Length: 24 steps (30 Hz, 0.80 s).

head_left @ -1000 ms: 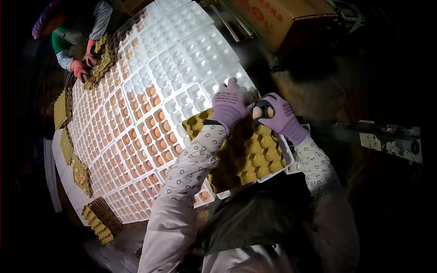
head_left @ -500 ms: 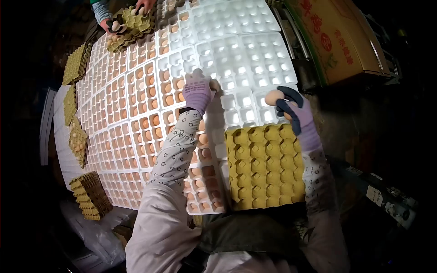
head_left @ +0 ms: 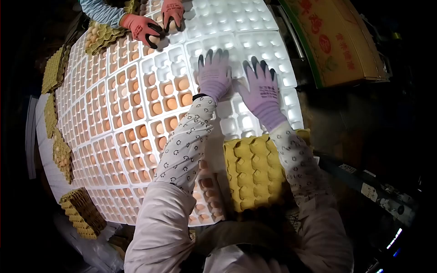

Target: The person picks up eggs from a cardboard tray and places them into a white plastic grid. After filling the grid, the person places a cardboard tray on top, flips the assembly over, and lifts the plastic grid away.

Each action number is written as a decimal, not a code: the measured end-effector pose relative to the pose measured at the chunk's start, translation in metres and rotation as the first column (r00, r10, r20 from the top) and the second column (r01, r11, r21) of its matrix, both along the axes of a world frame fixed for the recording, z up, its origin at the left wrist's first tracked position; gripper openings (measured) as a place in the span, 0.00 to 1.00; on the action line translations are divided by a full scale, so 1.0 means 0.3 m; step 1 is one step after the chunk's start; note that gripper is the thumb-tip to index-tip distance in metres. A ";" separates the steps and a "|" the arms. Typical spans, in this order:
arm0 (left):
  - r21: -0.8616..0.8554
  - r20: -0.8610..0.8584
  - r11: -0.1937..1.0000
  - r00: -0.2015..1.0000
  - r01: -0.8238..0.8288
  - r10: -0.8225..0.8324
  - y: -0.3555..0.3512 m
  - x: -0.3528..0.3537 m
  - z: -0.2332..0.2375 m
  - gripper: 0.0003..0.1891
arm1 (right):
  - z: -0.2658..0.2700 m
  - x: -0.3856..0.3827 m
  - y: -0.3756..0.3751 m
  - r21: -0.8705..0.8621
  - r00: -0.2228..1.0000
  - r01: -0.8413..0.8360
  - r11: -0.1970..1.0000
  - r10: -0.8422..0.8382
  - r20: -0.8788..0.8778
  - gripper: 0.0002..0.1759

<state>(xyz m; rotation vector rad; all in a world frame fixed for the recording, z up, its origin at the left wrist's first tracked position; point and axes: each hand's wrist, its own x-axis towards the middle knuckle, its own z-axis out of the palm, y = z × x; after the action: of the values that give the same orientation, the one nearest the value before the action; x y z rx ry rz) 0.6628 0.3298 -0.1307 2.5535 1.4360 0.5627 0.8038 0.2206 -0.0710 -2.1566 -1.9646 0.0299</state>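
My left hand [head_left: 215, 75], in a lilac glove with dark fingertips, lies over the white foam egg trays [head_left: 166, 116], fingers stretched forward. Beside it on the right, my right hand [head_left: 262, 93] wears a matching glove and has its fingers spread over the pale cups. Neither hand shows an egg; what is under the palms is hidden. Brown eggs [head_left: 169, 88] fill cups just left of my left hand. Below my right hand is a yellow pulp egg tray [head_left: 252, 175], partly covered by my right forearm.
A co-worker's red-gloved hands [head_left: 143, 29] are at the top, one at an egg [head_left: 154, 40]. Yellow egg trays [head_left: 56, 70] line the left side, with a tray stack [head_left: 82, 213] lower left. A printed carton [head_left: 330, 41] stands upper right.
My right hand has moved forward and left, and its fingers have spread; the eggs it held no longer show. My left hand has shifted slightly right. The co-worker's hands have come nearer.
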 end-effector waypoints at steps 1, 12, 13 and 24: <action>-0.020 -0.180 1.000 0.984 -0.015 0.011 -0.024 0.001 -0.030 0.32 | 0.079 0.040 -0.082 0.070 0.993 0.054 0.996 -0.046 -0.113 0.40; -0.453 0.397 0.855 0.802 -0.252 0.446 -1.023 -0.346 0.232 0.27 | -0.197 0.437 -1.400 -0.153 0.467 0.424 0.893 -0.360 -0.807 0.24; -0.596 0.372 0.754 0.738 -0.275 0.563 -1.212 -0.365 0.169 0.29 | -0.316 0.435 -1.446 -0.314 -0.195 0.541 0.781 -0.246 -0.949 0.25; -0.672 0.661 0.739 0.490 0.048 0.569 -1.436 -0.607 0.470 0.38 | -0.012 0.360 -1.184 0.038 0.964 -0.187 0.982 0.191 -0.183 0.31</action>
<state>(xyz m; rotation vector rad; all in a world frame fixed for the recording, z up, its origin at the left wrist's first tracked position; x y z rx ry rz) 0.4807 -0.1011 0.0104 1.1650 1.2990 0.9919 0.9120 -0.1347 -0.0745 -1.8709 -2.0426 0.2331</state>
